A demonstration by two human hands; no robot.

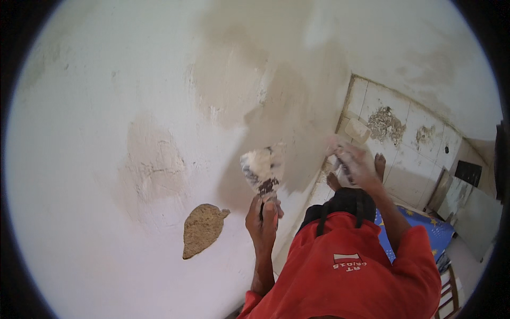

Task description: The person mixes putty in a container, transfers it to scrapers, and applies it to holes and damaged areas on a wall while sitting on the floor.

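Your left hand (262,219) is gripping the handle of a putty knife (262,170), fingers wrapped tight, blade loaded with white filler and held up against the wall (95,122). Your right hand (355,166) is blurred; grip cannot be told. A bare brown patch (201,229) is showing lower left of the knife.

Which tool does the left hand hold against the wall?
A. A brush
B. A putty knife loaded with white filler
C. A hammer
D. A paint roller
B: the left hand grips the handle of a putty knife, and its flat blade, coated with white filler, points up at the wall.
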